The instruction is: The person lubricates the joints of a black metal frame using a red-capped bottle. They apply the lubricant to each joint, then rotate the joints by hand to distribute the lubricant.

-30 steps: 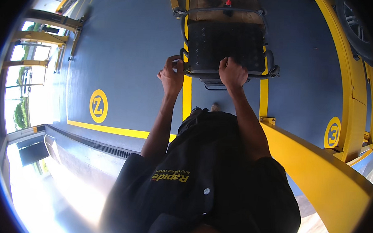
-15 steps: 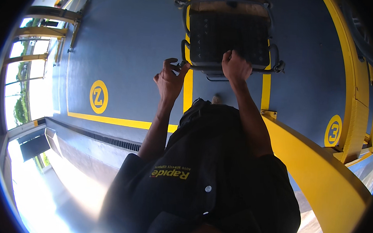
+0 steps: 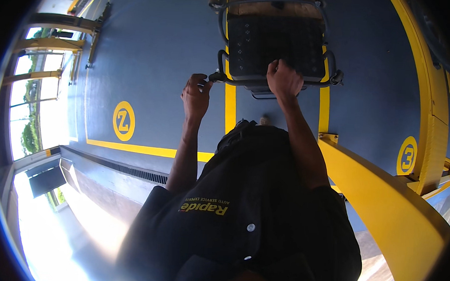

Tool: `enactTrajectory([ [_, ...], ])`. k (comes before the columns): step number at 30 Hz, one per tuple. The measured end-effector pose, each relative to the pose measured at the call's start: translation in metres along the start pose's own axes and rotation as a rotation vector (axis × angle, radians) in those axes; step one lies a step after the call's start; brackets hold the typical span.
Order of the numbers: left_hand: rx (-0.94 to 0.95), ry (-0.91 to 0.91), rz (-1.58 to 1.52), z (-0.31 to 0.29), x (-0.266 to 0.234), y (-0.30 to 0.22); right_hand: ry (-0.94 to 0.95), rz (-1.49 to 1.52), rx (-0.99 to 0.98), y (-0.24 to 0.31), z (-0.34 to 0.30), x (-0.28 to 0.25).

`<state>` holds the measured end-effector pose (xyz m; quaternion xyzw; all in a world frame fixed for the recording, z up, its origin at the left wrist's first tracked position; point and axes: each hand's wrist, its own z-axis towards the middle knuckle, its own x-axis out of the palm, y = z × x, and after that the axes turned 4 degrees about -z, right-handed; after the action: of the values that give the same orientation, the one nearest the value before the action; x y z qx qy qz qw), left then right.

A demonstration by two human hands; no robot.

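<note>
A dark wheeled cart (image 3: 249, 46) with a black tubular frame and a dark, perforated-looking top panel stands in front of me. Along its near side runs a black bar (image 3: 315, 84). My right hand (image 3: 285, 80) is closed over the middle of this bar; its fingertips are hidden behind the knuckles. At the bar's left end is a black fitting (image 3: 217, 77). My left hand (image 3: 196, 95) is just left of that fitting, fingers curved and apart, thumb and forefinger close to its tip. Whether they touch it is hard to tell.
A yellow lift arm (image 3: 383, 197) slants up from the lower right, near my right elbow. Yellow lift posts (image 3: 432, 119) stand along the right. Yellow lines (image 3: 149, 150) mark the blue-grey floor. A drain grate (image 3: 133, 170) and open bay doorways lie to the left.
My left hand has shifted left, off the bar's end, so the black fitting now shows. My right hand stays on the bar. The view has turned slightly.
</note>
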<state>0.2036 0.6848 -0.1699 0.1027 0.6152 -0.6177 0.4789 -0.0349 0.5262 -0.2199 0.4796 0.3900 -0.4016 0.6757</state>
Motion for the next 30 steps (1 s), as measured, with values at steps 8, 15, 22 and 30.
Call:
enactTrajectory([
  [8, -0.033, 0.007, -0.085, 0.025, 0.016, -0.039, 0.076, 0.001, 0.019, 0.005, -0.002, -0.007],
  [15, 0.122, 0.045, 0.154, -0.005, 0.013, -0.066, 0.057, 0.022, 0.033, 0.010, 0.000, -0.009],
  [22, 0.017, -0.340, 0.202, -0.016, 0.021, -0.044, 0.092, 0.053, 0.074, 0.016, 0.004, -0.017],
  [30, -0.092, -0.238, -0.178, 0.017, 0.042, -0.035, 0.068, 0.052, 0.062, 0.013, 0.002, -0.014],
])
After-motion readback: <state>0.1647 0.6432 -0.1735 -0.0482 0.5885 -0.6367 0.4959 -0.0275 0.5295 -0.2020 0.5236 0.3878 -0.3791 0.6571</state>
